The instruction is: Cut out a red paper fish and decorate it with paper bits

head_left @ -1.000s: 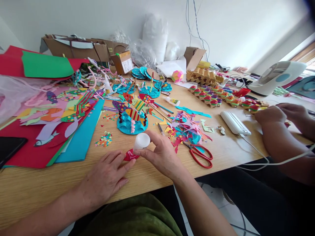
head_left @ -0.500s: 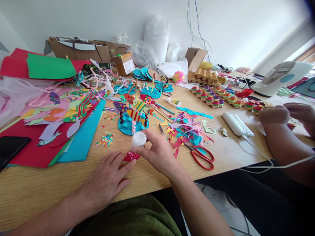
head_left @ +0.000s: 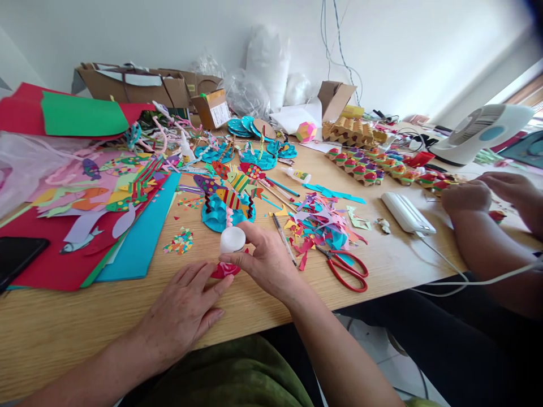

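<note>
A small white glue bottle [head_left: 232, 241] is pinched in my right hand [head_left: 268, 261], its round white end facing up. Its lower tip is hidden behind the fingers and the bottle itself. Under it lies a red paper cut-out [head_left: 226, 271] with pale wet-looking lines on its surface. My left hand [head_left: 186, 302] rests flat on the table with fingers outstretched, their tips at the cut-out's left and near edges. Just beyond stands a blue base [head_left: 210, 217] bearing several patterned paper fish [head_left: 232, 198].
Red-handled scissors [head_left: 348, 268], a pen [head_left: 283, 237] and paper scraps [head_left: 326, 217] lie to the right. Confetti bits [head_left: 179, 241], coloured sheets [head_left: 144, 243] and a phone [head_left: 19, 257] are leftward. A white power bank [head_left: 407, 212] sits near another person's hands [head_left: 470, 198].
The bottle has shifted slightly left and down over the red cut-out, with my right hand following. My left hand stays nearly still. The view has moved slightly.
</note>
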Demonstrator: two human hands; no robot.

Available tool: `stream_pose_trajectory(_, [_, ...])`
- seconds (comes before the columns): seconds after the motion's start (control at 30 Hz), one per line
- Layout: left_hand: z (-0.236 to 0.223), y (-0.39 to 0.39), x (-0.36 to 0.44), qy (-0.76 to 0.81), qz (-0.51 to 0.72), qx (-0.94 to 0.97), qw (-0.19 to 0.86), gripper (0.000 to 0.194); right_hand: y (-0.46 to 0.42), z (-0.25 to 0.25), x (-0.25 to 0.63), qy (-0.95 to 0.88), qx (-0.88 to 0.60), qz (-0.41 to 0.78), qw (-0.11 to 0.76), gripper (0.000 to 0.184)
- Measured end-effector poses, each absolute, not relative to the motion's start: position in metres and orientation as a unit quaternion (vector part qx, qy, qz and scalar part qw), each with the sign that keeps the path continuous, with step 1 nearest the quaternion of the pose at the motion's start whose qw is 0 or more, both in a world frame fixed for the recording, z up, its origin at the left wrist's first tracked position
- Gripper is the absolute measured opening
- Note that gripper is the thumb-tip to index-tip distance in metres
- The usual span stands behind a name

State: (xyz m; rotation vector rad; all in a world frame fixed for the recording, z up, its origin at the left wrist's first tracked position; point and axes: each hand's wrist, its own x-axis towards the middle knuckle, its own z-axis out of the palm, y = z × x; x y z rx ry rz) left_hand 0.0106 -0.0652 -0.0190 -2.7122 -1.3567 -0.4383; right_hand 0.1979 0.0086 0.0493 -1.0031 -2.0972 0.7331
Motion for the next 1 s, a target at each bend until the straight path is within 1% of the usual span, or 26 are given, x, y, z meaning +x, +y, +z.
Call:
stream_pose_trajectory(0.2, [-0.02,-0.066,0.011,-0.443,-0.139,-0.885,0.044,0.041,0.008,0.05,0.201,-0.809,-0.386,0.265,0.356,0.019])
stream_pose_trajectory(0.5, [-0.016,-0.064,0.011,-0.437,-0.126,-0.89,0.046,0.042,0.005,0.049,0.199,-0.805,-0.386,0.281,0.351,0.018])
stream_pose_trajectory(0.63, [-0.016,-0.065,0.012,-0.438,-0.13,-0.889,0.042,0.042,0.004,0.052,0.203,-0.801,-0.393,0.264,0.367,0.02])
stream_pose_trajectory(1.0, [-0.016,-0.064,0.011,-0.431,-0.14,-0.889,0.063,0.039,0.004,0.047,0.191,-0.794,-0.382,0.301,0.365,0.02])
